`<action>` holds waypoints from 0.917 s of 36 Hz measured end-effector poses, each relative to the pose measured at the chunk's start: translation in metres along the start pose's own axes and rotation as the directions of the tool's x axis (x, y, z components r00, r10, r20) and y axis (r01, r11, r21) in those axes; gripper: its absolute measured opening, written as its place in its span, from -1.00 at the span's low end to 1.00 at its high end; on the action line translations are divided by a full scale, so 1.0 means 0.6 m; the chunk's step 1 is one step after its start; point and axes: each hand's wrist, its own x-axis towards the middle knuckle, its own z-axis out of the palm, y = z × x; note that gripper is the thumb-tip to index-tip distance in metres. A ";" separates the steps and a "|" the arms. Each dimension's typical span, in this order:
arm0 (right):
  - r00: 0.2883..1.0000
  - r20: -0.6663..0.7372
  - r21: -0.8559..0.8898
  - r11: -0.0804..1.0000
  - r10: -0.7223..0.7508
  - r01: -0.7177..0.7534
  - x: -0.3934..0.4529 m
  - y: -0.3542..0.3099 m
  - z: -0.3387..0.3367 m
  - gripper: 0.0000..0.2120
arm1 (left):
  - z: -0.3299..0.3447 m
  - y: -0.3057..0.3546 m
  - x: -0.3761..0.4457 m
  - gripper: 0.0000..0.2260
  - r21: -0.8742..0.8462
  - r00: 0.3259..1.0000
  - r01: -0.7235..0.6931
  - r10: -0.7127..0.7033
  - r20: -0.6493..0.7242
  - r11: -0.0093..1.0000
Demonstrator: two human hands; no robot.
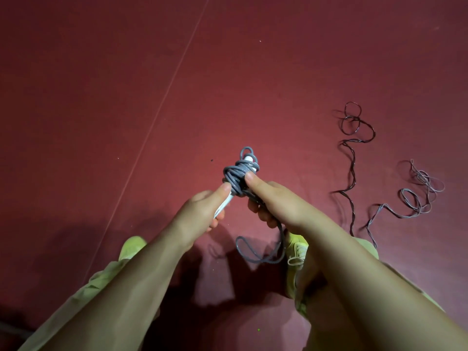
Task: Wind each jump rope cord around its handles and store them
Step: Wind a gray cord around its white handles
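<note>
The left hand grips the white handles. The right hand pinches the grey cord, thumb pressed on the wound bundle. A loose loop hangs below, near the shoes. I think each turn should be pulled snug, side by side. Two more ropes lie on the red floor.

Dark red floor, dark thin cord lying loose beside tangled grey-pink cord
</note>
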 end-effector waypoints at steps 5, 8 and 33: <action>0.998 -0.027 0.045 0.997 0.061 -0.060 0.005 0.004 -0.003 -0.53 | 0.001 -0.015 0.003 -0.39 0.196 0.992 -0.097 0.111 -0.060 0.976; 0.994 -0.057 0.031 0.995 0.095 -0.093 0.010 0.010 -0.007 -0.48 | -0.004 -0.015 0.004 -0.47 0.316 0.984 -0.095 0.138 -0.115 0.944; 0.962 -0.111 0.017 0.967 -0.249 0.253 0.005 0.006 -0.001 -0.81 | -0.018 0.022 -0.022 -0.31 -0.224 0.802 0.386 -0.205 0.562 0.895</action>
